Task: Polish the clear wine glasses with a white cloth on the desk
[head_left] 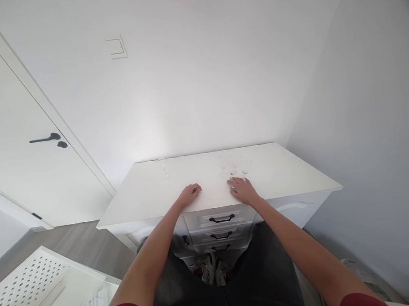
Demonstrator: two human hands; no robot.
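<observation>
My left hand rests on the white top of a cabinet, its fingers curled inward. A small dark spot shows at those fingertips, too small to name. To the right, my right hand lies palm down on the same top with its fingers apart. Just beyond its fingertips are small thin pale and greyish pieces, scattered on the surface; their kind is unclear. Some tiny clear bits lie farther left, near the back edge.
Below the top, the cabinet front has drawers with black handles. A white door with a black lever handle is at left. A wall switch is above. White furniture with a perforated panel stands at lower left.
</observation>
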